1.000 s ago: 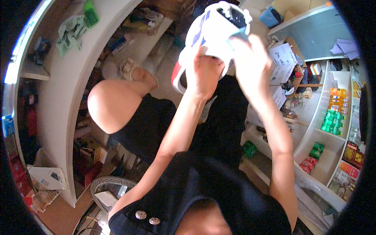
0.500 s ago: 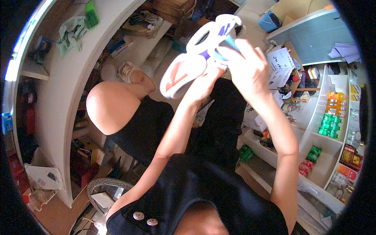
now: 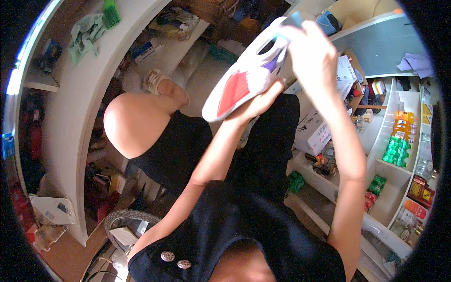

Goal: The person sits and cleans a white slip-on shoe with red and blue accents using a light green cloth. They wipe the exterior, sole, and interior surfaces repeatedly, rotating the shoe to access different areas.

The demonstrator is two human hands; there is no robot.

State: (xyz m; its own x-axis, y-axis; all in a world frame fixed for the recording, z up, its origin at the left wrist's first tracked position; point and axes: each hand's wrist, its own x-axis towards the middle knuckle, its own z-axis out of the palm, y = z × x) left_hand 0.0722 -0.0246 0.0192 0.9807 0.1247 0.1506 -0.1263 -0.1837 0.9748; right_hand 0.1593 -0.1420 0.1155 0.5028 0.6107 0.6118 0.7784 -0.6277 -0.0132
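A white sneaker [image 3: 248, 66] is held up in front of me, sole toward me, with red and purple patches on the sole. From below, my left hand [image 3: 263, 102] grips it around its near side. My right hand [image 3: 312, 58], smeared by motion, is at the shoe's far right end. Its fingers are closed on a flat blue-grey piece [image 3: 295, 19], too blurred to name. The shoe's upper is mostly hidden.
White shelving at right holds orange bottles [image 3: 403, 124] and green bottles [image 3: 396, 151]. A white carton [image 3: 312, 131] is beyond my right forearm. At left, a white counter [image 3: 105, 70] bears a green brush [image 3: 112, 13] and a pale green cloth [image 3: 88, 35]. A bicycle wheel [image 3: 112, 223] stands lower left.
The shoe has turned so its sole faces me more fully. My right hand has moved up and right along it with the blue piece, which was over the sole's far part.
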